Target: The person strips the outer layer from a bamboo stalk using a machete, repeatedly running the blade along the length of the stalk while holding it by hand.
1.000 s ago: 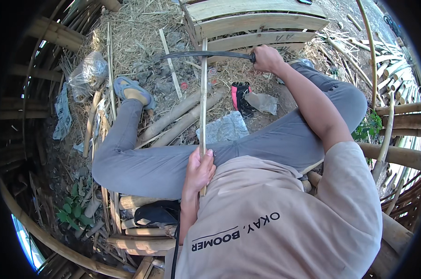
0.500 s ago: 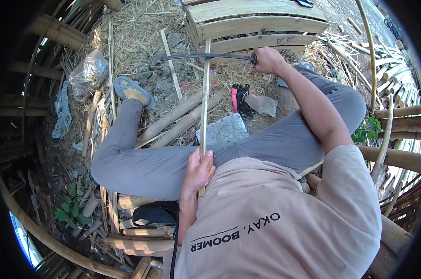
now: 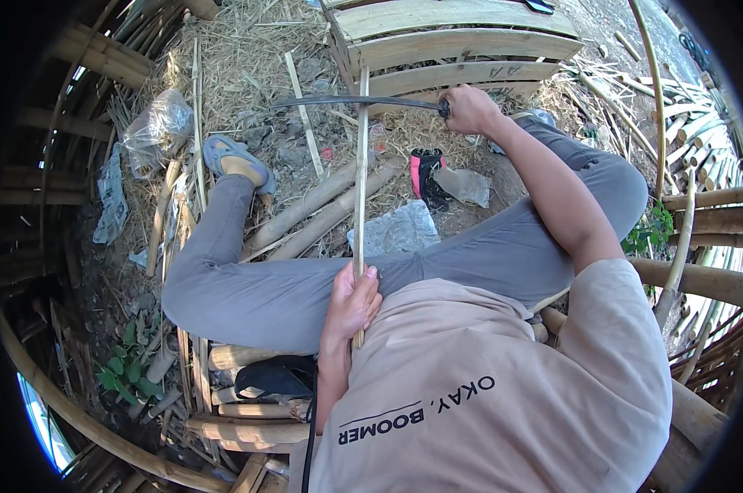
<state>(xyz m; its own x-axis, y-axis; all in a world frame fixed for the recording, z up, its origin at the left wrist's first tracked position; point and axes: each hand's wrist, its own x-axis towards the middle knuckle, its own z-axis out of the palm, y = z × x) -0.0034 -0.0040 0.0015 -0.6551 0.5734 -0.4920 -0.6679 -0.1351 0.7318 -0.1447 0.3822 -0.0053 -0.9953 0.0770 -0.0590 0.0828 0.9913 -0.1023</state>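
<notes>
Between hands: bamboo strip [image 3: 361, 172], left hand [image 3: 351, 302] gripping, right hand [image 3: 467, 109] holding blade [image 3: 355, 102].

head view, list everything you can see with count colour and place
bamboo strip: one, pale tan, upright at centre, held near its lower end
long blade: one, dark, lying across the strip near its top
wooden pallet: one, pale, top centre
bamboo poles: two, tan, on the ground past the left leg
clear plastic bag: one, upper left
grey sheet: one, on the ground at centre
red and black object: one, right of the strip
sandal: one, blue-grey, on the left foot
left hand: one, gripping the strip
right hand: one, holding the blade's handle
</notes>
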